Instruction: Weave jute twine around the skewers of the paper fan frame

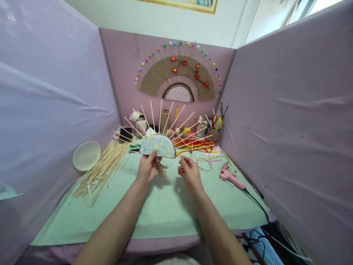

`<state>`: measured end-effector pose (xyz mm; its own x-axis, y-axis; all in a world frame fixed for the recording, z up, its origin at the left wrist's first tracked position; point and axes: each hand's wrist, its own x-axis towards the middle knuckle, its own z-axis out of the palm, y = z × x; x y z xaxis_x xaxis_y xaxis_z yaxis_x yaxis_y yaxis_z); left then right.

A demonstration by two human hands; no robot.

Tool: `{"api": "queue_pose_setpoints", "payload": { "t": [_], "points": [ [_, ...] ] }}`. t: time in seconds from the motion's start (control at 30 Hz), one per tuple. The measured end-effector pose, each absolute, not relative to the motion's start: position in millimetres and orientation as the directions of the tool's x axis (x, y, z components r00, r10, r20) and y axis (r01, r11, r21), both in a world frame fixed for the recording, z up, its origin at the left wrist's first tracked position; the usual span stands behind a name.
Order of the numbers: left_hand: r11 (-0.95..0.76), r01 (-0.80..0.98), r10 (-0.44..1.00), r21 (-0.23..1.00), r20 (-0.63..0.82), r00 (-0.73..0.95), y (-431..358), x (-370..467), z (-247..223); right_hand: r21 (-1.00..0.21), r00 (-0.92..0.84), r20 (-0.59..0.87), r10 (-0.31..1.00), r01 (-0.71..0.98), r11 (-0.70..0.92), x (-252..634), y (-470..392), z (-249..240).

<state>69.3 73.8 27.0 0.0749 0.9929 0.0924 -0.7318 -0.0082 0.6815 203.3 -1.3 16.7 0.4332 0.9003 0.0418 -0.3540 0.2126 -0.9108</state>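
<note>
A half-round piece covered in pale blue patterned fabric is held up above the table, with thin wooden sticks fanning out from its curved edge. My left hand grips its flat lower edge, thumb on the front. Brown twine strands hang beneath it. Just right of the piece's lower right corner, my right hand has thumb and forefinger pinched at the end of a thin stick that runs along the bottom edge; the other fingers are curled.
Loose sticks and a white bowl lie at left. A pink glue gun with a black cable rests at right. Behind are colourful strips, jars and a scissors holder. A decorated fan hangs on the back panel.
</note>
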Motion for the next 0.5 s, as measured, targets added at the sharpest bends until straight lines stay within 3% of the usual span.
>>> {"api": "queue_pose_setpoints", "payload": {
  "t": [0.1,0.23,0.37,0.5],
  "points": [
    [-0.007,-0.735,0.992,0.678,0.099,0.082,71.7,69.9,28.5,-0.836,0.465,0.04,0.885,-0.47,0.284,204.6,12.3,16.7],
    [-0.022,-0.738,0.992,0.674,0.104,0.066,70.1,70.6,29.1,-0.874,0.49,0.105,0.865,-0.37,0.316,208.3,11.0,13.3],
    [-0.064,-0.717,0.993,0.694,0.117,0.025,70.1,70.5,27.9,-0.944,0.529,0.295,0.796,0.032,0.329,205.0,0.3,8.5],
    [-0.113,-0.699,0.989,0.707,0.147,-0.011,69.1,71.3,27.8,-0.818,0.479,0.563,0.673,0.436,0.375,200.9,-7.5,4.6]
  ]
}}
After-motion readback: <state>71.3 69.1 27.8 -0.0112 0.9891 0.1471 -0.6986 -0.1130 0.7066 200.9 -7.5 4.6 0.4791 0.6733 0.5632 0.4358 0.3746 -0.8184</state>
